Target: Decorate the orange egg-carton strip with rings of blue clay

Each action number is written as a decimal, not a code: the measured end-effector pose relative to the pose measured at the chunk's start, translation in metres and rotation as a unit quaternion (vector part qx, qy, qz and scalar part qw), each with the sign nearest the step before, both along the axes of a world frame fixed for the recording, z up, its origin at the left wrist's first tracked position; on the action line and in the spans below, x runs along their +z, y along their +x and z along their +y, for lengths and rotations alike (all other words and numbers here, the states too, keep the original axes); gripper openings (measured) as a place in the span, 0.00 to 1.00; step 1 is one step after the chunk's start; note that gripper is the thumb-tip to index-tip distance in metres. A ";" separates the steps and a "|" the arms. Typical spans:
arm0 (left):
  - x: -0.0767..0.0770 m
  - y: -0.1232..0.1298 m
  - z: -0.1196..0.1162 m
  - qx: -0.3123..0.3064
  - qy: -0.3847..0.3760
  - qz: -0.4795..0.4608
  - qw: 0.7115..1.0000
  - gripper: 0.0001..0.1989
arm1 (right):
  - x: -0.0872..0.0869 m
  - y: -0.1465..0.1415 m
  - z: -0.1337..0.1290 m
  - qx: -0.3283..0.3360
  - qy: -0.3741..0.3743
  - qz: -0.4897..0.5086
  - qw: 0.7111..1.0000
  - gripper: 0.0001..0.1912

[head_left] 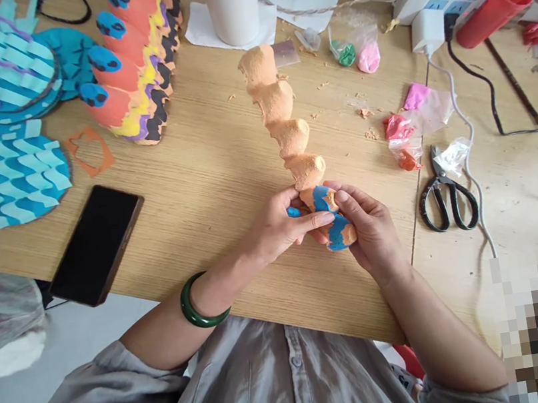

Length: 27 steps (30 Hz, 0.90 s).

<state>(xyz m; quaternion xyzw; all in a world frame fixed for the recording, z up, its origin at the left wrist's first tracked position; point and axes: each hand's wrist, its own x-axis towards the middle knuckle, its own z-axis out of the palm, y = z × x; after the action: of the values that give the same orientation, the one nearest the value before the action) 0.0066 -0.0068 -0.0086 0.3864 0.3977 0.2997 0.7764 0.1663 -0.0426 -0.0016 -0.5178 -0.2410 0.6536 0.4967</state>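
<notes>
My left hand and my right hand both grip the lower end of a strip of orange egg-carton cups, which rises away from me across the wooden table. Patches of blue modelling clay cover the lowest cups between my fingers. A small blue bit shows beside my left fingers. My left thumb presses across the clay, and a green bangle circles my left wrist.
A black phone lies left of my hands, with blue paper-scale crafts and an orange scaled egg-carton model beyond it. Black-handled scissors, clay bags, a white cup and a power strip stand around.
</notes>
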 end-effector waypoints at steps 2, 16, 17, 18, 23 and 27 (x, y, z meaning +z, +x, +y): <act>0.001 0.000 0.000 0.006 0.012 0.010 1.000 0.22 | 0.001 -0.002 0.000 0.004 0.001 0.006 1.000 0.19; 0.003 -0.001 -0.001 -0.025 0.026 -0.016 0.999 0.23 | -0.004 0.007 0.003 -0.011 -0.029 0.031 0.999 0.19; 0.003 -0.001 0.000 -0.032 0.022 -0.022 0.999 0.25 | -0.004 0.007 0.002 -0.013 -0.028 0.029 0.999 0.19; 0.003 -0.001 0.000 -0.034 0.020 -0.025 0.999 0.26 | -0.004 0.007 0.002 -0.014 -0.025 0.029 0.999 0.19; 0.003 0.001 -0.001 0.007 0.026 0.005 1.000 0.24 | -0.004 0.003 -0.001 0.002 -0.003 0.032 0.999 0.17; 0.007 0.001 -0.002 0.014 0.037 -0.001 0.999 0.22 | -0.003 0.003 -0.002 0.022 0.031 0.030 0.999 0.17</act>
<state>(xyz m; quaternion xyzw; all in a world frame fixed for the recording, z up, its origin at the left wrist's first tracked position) 0.0079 -0.0092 -0.0012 0.4087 0.3908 0.3256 0.7578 0.1697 -0.0442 -0.0049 -0.4765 -0.2573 0.6720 0.5052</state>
